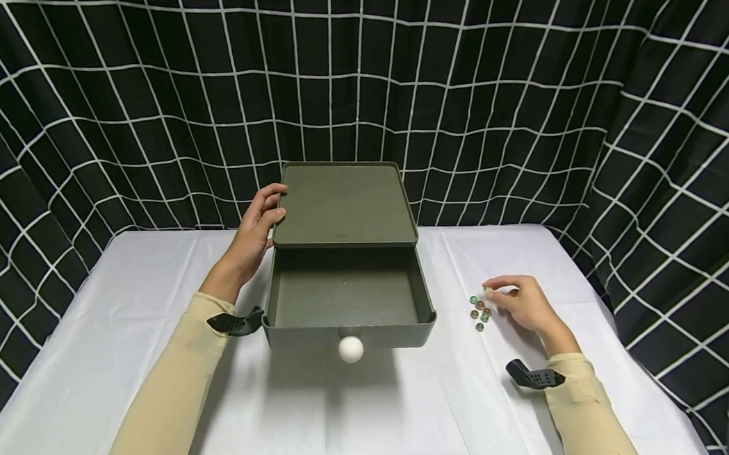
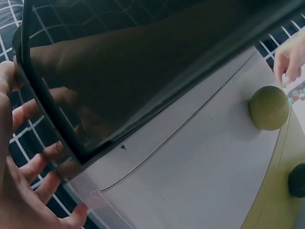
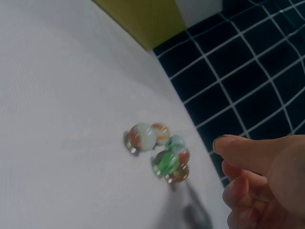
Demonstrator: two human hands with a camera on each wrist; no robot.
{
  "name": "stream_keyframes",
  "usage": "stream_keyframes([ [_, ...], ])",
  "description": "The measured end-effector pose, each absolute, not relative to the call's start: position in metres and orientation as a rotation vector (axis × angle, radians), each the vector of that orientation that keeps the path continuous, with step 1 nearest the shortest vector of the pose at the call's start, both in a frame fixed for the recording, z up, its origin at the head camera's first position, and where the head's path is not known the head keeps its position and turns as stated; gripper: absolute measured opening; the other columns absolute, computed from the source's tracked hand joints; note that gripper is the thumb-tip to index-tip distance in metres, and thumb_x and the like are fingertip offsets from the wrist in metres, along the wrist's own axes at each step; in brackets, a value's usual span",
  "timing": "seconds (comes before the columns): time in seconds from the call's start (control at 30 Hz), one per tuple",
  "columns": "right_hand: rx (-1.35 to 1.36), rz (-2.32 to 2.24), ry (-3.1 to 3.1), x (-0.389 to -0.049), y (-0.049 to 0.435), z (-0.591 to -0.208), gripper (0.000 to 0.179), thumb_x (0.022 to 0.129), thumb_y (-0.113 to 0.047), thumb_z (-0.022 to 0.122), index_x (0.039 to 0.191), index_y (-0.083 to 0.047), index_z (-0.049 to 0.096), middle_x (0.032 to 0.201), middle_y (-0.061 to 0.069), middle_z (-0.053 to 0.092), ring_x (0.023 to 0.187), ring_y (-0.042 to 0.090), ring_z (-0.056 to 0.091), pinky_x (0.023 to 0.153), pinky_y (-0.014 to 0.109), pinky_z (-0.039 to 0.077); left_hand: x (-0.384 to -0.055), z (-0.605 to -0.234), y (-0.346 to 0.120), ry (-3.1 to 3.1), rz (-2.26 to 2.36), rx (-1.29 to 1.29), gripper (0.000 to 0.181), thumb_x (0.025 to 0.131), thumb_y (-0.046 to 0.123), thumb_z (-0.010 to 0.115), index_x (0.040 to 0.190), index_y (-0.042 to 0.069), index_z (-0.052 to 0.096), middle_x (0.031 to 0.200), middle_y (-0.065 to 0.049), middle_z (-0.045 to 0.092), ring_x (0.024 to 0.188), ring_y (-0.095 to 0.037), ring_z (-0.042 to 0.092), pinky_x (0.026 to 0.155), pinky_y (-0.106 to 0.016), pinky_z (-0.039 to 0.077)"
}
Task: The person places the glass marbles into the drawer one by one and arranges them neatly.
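Note:
A grey-green drawer box (image 1: pixel 344 204) stands on the table, its drawer (image 1: pixel 349 336) pulled out toward me. On the drawer's front is a round white knob (image 1: pixel 350 349). My left hand (image 1: pixel 253 235) rests on the left side of the box, fingertips at the edge of its top; the left wrist view shows these fingers (image 2: pixel 47 186) spread along the side. To the right of the box, my right hand (image 1: pixel 522 303) pinches a small pale marble (image 1: pixel 486 289) between thumb and fingertips. Several glass marbles (image 3: pixel 164 150), green, red-brown and white, lie grouped beside it.
A white cloth (image 1: pixel 376 421) covers the table. Black curtains (image 1: pixel 342 69) with a white grid hang behind and at both sides. Each wrist carries a black camera mount (image 1: pixel 535 376) over a beige sleeve.

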State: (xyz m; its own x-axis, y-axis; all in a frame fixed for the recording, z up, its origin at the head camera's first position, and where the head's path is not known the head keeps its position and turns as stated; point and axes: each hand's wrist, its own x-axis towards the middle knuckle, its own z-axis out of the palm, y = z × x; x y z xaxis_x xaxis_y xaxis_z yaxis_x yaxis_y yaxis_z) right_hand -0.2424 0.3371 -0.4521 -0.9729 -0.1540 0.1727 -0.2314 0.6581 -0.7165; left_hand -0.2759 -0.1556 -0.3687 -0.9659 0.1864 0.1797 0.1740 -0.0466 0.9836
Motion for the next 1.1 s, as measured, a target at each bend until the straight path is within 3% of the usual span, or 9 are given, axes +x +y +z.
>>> stream_keyframes([
  [0.13,0.342,1.192,-2.750,-0.241,0.333,-0.446,0.024,0.091,-0.004,0.070,0.113,0.008,0.071,0.108,0.031,0.070,0.054,0.003,0.051,0.053,0.021,0.043,-0.276,-0.370,-0.156,2.167,2.225,0.417,0.047,0.101,0.028,0.044,0.148,0.026,0.037,0.163,-0.009,0.019,0.150,-0.031,0.021,0.113,-0.076,0.013],
  [0.4,0.389,1.228,-2.724,-0.240,0.319,-0.427,0.024,0.094,-0.010,0.070,0.113,0.005,0.072,0.107,0.029,0.071,0.052,0.001,0.045,0.052,0.024,0.040,-0.275,-0.370,-0.157,2.130,2.252,0.432,0.045,0.101,0.026,0.044,0.146,0.026,0.038,0.161,-0.007,0.020,0.146,-0.029,0.025,0.113,-0.072,0.018],
  [0.73,0.421,1.205,-2.706,-0.235,0.303,-0.406,0.024,0.094,-0.006,0.068,0.114,0.008,0.071,0.108,0.028,0.069,0.057,0.003,0.047,0.052,0.024,0.039,-0.275,-0.370,-0.156,2.135,2.242,0.444,0.046,0.102,0.027,0.044,0.147,0.025,0.037,0.163,-0.008,0.018,0.148,-0.029,0.023,0.113,-0.074,0.016],
  [0.97,0.467,1.213,-2.676,-0.226,0.289,-0.389,0.020,0.093,-0.010,0.071,0.111,0.000,0.074,0.094,-0.001,0.070,0.062,0.003,0.050,0.052,0.024,0.040,-0.274,-0.369,-0.155,2.131,2.246,0.451,0.046,0.102,0.026,0.044,0.147,0.024,0.037,0.161,-0.008,0.020,0.146,-0.030,0.024,0.112,-0.073,0.017],
  [1.1,0.524,1.233,-2.644,-0.223,0.283,-0.381,0.019,0.092,-0.008,0.072,0.109,-0.001,0.075,0.090,-0.007,0.069,0.061,0.005,0.051,0.054,0.024,0.043,-0.275,-0.369,-0.156,2.142,2.241,0.445,0.045,0.102,0.026,0.044,0.147,0.026,0.037,0.161,-0.008,0.021,0.147,-0.030,0.024,0.113,-0.073,0.016],
])
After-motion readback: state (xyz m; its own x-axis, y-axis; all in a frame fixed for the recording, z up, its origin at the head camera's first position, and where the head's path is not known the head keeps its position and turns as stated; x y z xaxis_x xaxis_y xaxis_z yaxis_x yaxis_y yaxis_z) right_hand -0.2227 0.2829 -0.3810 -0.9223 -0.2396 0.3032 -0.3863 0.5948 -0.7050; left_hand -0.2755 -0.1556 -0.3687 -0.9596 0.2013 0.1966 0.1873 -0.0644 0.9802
